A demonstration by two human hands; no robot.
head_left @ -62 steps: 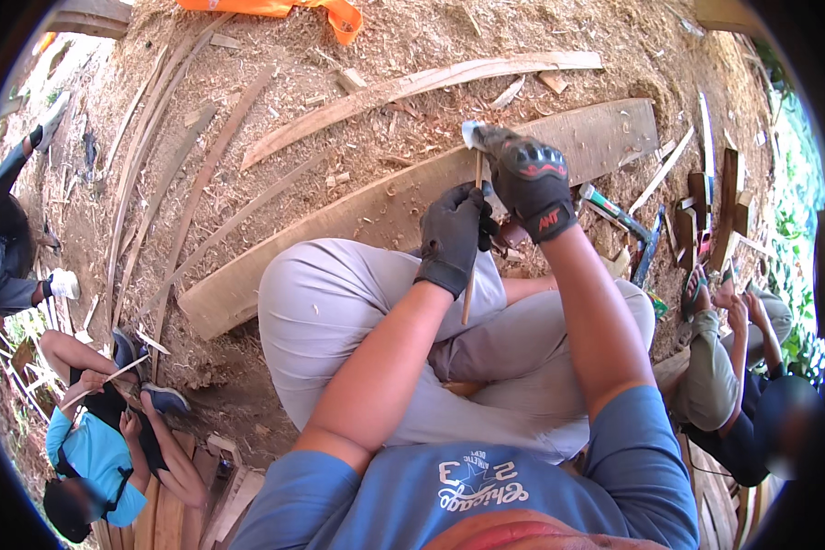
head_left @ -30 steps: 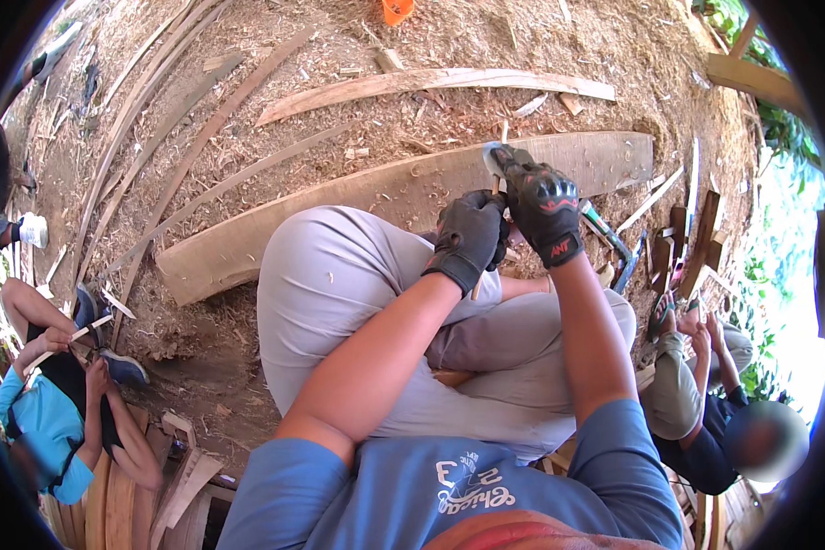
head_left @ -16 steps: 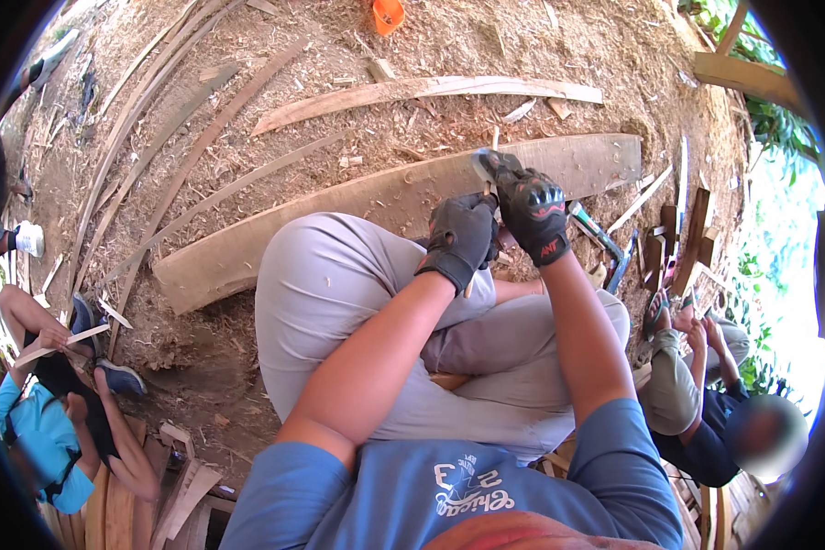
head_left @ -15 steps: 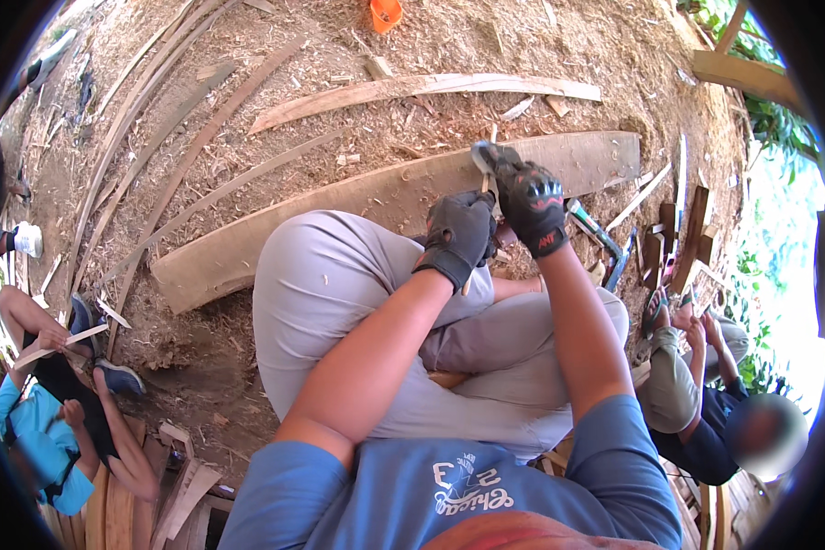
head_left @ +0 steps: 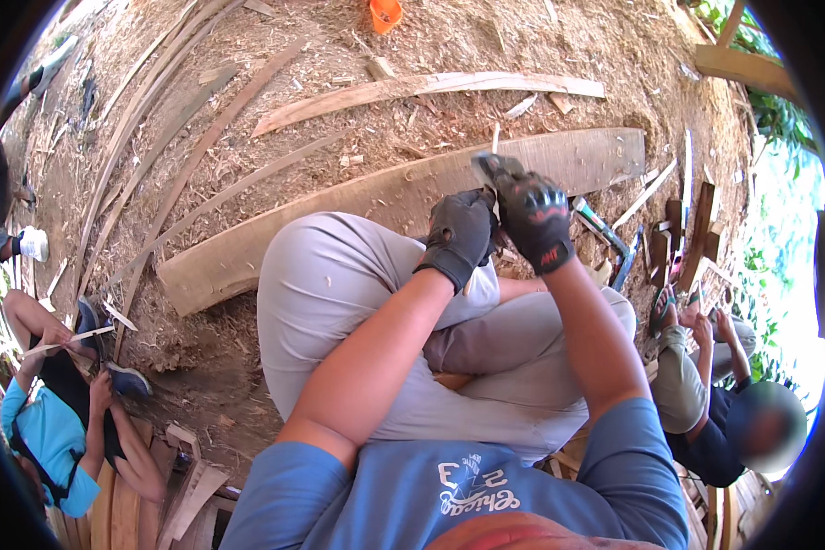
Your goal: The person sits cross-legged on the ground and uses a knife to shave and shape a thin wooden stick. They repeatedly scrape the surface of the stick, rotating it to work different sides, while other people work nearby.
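Note:
A thin pale wooden stick (head_left: 496,137) runs through my hands, its tip showing beyond them and its lower end near my lap. My left hand (head_left: 458,234), in a black glove, is closed around it. Right beside it, my gloved right hand (head_left: 533,209) grips a dark grey bladed tool (head_left: 488,167) against the stick. The exact kind of tool is hard to make out, since the glove covers its handle. Behind both hands lies a long, broad plank (head_left: 367,202), with wood curls on it.
Long curved strips (head_left: 412,89) lie on shaving-covered ground, with an orange container (head_left: 386,15) farther off. A green-and-black handled tool (head_left: 599,223) lies right of my knee. People sit at left (head_left: 50,431) and right (head_left: 706,431), near wood pieces.
My right hand and the bladed tool have drawn slightly toward me, closing the gap to my left hand. The seated person at left has brought one hand up toward their stick.

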